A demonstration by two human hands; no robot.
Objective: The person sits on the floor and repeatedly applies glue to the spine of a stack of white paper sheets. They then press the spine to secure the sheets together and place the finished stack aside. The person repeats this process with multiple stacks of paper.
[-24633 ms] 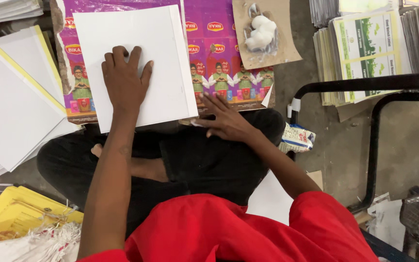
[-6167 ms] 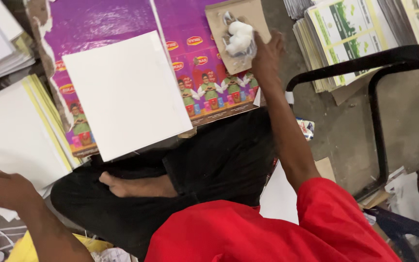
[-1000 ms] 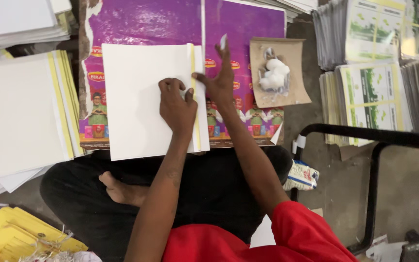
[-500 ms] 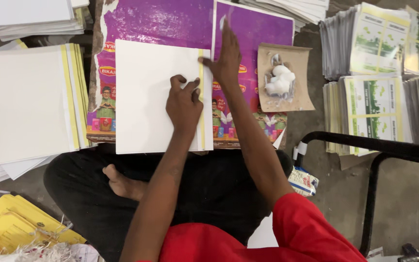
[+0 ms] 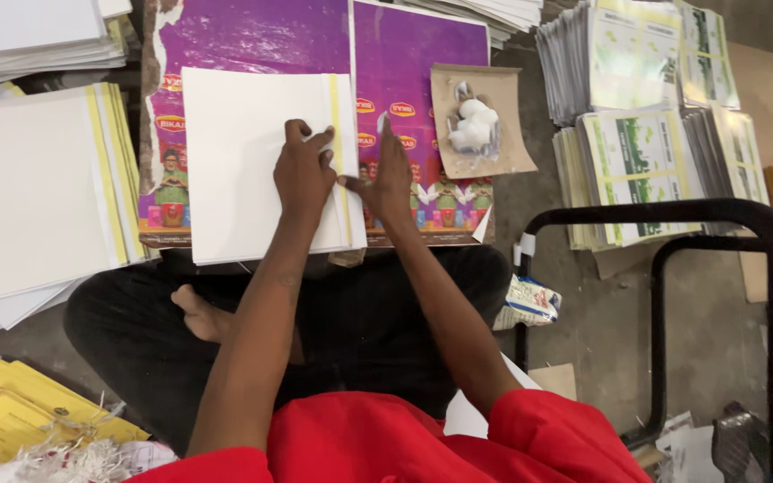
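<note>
white sheet stack (image 5: 243,161) under left hand (image 5: 304,174), pressed flat on its yellow-striped right edge | right hand (image 5: 388,174) open, fingers flat just beside that edge (on purple printed board (image 5: 422,63)) | white lump on cardboard (image 5: 503,143) beyond right hand

Under the left hand (image 5: 304,174) lies a matt, smooth white paper sheet (image 5: 252,161); beneath the right hand (image 5: 389,174), a glossy purple printed sheet (image 5: 413,63) (torn at its far-left edge). Beyond the right hand sits rough brown cardboard (image 5: 485,89).
</note>
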